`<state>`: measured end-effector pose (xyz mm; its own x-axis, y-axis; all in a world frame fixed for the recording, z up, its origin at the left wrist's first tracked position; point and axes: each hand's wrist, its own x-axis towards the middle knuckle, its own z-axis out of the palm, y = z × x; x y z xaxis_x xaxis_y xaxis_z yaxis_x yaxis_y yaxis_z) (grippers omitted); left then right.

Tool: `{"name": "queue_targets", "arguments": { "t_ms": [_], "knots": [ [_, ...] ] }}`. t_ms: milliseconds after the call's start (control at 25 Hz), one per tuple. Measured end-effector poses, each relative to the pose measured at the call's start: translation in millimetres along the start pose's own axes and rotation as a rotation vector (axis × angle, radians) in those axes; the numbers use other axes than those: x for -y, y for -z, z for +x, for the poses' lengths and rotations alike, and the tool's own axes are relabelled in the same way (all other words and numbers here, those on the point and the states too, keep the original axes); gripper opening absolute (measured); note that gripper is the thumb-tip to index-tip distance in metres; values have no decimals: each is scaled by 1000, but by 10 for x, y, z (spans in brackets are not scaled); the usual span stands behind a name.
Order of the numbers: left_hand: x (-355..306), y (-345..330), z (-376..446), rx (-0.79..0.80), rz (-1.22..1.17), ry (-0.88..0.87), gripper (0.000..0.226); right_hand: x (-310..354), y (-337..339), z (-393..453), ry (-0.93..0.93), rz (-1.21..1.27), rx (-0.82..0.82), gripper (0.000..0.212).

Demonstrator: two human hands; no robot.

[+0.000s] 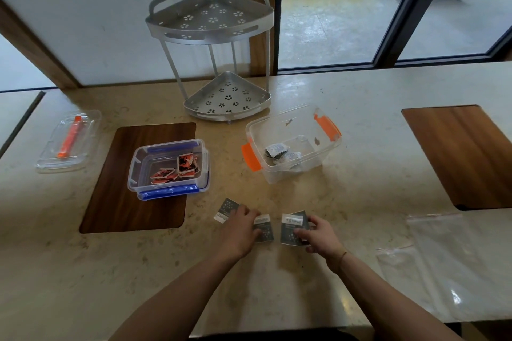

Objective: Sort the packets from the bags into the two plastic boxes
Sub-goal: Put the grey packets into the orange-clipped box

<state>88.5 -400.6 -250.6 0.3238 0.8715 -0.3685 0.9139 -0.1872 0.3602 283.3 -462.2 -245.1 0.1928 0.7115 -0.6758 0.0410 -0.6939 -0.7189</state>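
Risk: dark grey packets, thin and flat on the smooth stone surface [346, 130], hard to lift by an edge; likely to slide away under the fingers instead of coming up. Cause: slick foil on a polished top, nothing to catch against.

Risk: mis-sorting. Blue-latched box [169, 167], at the near right corner of the left wooden inlay [122, 174], holding red-and-black packets [177, 169]; orange-latched box [291, 144], toward the middle of the surface, holding dark and white packets [279, 153]. Grey ones judged to belong with the latter; a reach to the nearer box by the left hand would mix the kinds.

Left hand [239, 230]: fingers loosely bent, laid over two grey packets, one [227, 209] at its left, one [264, 227] at its right; pressing or pinching, cannot tell.

Right hand [318, 237]: thumb and fingers curled round the grey packet [293, 225], which lies near the front edge of the surface.

Empty zip bags [448, 257]: flat at the front right edge.
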Motion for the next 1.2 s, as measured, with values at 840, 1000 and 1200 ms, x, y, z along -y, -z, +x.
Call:
{"name": "queue_targets", "arguments": {
  "t_ms": [840, 1000, 1200],
  "knots": [
    [-42, -250, -126, 16, 168, -160, 33, -73, 39, 17, -3, -98, 58, 46],
    [-61, -259, -143, 52, 10, -65, 8, -90, 47, 14, 7, -102, 53, 46],
    [-34, -111, -80, 191, -301, -19, 4, -92, 51, -3, 20, -120, 56, 41]
  ]
}}
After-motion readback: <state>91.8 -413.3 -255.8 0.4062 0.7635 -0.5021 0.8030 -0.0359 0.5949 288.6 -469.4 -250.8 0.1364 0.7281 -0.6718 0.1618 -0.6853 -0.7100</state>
